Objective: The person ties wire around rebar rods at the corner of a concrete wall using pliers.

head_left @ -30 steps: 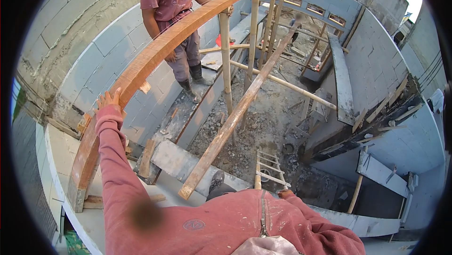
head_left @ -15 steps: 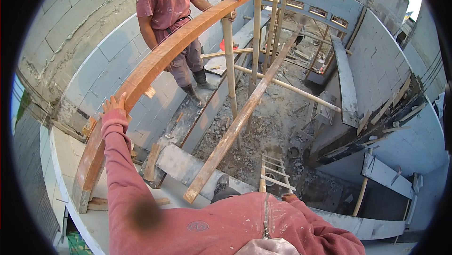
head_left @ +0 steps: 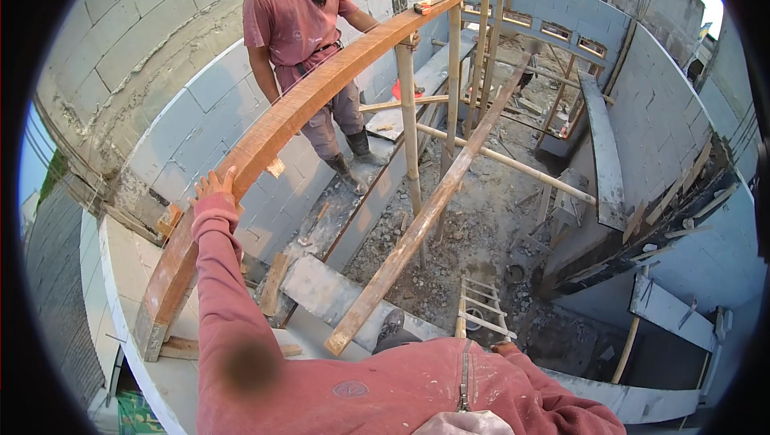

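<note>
A long reddish-brown wooden beam (head_left: 329,74) runs from the lower left up to the far wall. On its near part rests my left hand (head_left: 216,188), fingers spread over the wood. At the lower centre my right hand (head_left: 505,348) shows only in part beyond the sleeve, near the top of a light-coloured ladder (head_left: 484,304); its fingers and anything in them are hidden. A weathered plank (head_left: 425,214) slants between the two hands, touching neither. Bamboo poles (head_left: 407,114) stand beneath the beam.
A co-worker (head_left: 301,34) in a pink shirt and boots stands behind the beam, one hand by a pole. An orange-and-black tool (head_left: 423,7) lies on the beam. Block walls (head_left: 650,106) surround a rubble floor (head_left: 473,234). A horizontal bamboo pole (head_left: 513,164) crosses the space.
The whole view has shifted slightly, so the scene sits further right and lower. My left hand stays on the beam.
</note>
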`<state>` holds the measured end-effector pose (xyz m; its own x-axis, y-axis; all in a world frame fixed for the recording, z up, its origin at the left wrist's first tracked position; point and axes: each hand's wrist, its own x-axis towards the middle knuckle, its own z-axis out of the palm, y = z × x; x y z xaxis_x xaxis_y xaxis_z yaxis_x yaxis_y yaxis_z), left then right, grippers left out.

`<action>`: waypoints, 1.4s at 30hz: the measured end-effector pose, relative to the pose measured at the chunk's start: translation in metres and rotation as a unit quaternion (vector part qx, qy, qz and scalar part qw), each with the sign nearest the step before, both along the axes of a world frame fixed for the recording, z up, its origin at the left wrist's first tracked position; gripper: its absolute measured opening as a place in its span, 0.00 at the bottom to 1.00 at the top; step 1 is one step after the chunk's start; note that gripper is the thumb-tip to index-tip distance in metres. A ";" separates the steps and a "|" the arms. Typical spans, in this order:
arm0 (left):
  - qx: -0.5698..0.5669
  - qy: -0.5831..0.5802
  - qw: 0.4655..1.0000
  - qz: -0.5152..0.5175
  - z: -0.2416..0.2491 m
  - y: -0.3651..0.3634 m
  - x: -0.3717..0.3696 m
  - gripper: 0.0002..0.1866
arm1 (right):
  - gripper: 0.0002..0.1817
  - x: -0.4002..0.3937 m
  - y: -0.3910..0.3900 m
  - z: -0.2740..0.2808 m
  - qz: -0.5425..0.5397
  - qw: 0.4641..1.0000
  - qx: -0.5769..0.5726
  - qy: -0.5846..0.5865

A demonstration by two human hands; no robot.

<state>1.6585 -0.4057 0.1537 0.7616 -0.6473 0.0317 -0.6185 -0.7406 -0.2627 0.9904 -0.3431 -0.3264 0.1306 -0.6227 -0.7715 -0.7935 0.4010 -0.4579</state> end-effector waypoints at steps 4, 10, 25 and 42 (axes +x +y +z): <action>0.002 -0.001 1.000 0.001 0.000 -0.001 -0.002 0.48 | 0.24 0.000 0.002 -0.004 -0.029 1.000 -0.002 0.009; -0.007 -0.014 1.000 -0.026 -0.015 -0.002 0.020 0.46 | 0.24 0.004 0.003 0.000 -0.089 0.995 0.032 0.008; 0.022 -0.018 0.999 -0.015 -0.013 -0.006 0.019 0.40 | 0.25 0.002 0.009 -0.002 -0.108 0.993 0.036 0.021; 0.012 -0.017 1.000 -0.002 0.000 -0.004 -0.007 0.38 | 0.20 -0.010 0.016 -0.016 -0.148 0.988 0.041 -0.001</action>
